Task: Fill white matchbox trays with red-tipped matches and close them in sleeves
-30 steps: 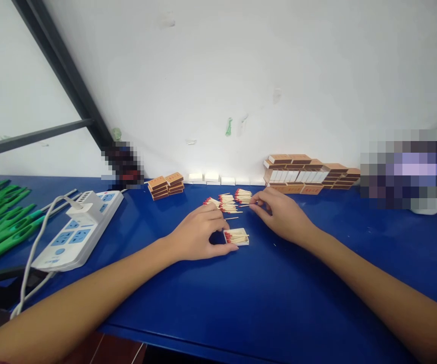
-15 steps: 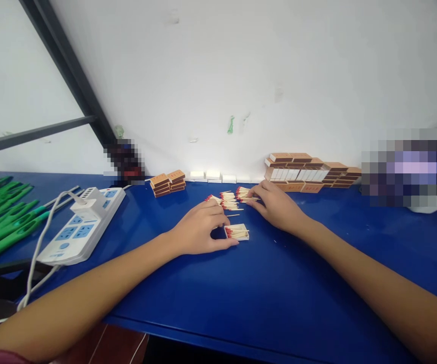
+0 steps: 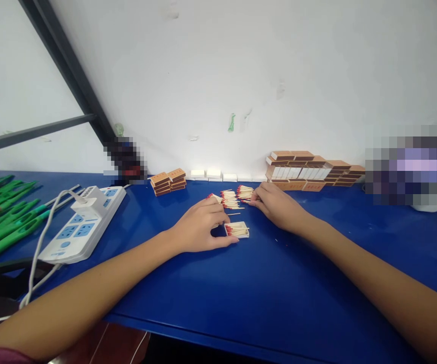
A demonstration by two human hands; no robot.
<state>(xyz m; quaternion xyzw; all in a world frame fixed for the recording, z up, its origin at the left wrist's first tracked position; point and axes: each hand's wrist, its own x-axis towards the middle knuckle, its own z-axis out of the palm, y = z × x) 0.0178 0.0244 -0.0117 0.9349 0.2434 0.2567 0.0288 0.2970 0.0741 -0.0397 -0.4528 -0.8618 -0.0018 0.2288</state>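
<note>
My left hand (image 3: 205, 225) curves around the left side of a small white matchbox tray (image 3: 245, 234), thumb along its near edge and fingers at its far left corner. Inside the tray lie several red-tipped matches (image 3: 237, 230). Beyond it, loose matches (image 3: 230, 199) are spread in small heaps, partly hidden by my left fingers. My right hand (image 3: 277, 202) is at the right end of the rightmost heap (image 3: 244, 192), its thumb and fingertips pinched together on a match. A single match (image 3: 234, 214) lies apart between heaps and tray.
Orange matchboxes (image 3: 168, 182) are stacked at back left, and a larger stack (image 3: 305, 172) stands at back right. White trays (image 3: 214, 175) line the wall. A power strip (image 3: 84, 227) with a white cable and green tools (image 3: 9, 222) lie left on the blue table (image 3: 241, 293).
My right fingertips have closed in at the right end of the match heap. The left hand stays at the tray. Tan, finger-like shapes have appeared over the green tools at far left.
</note>
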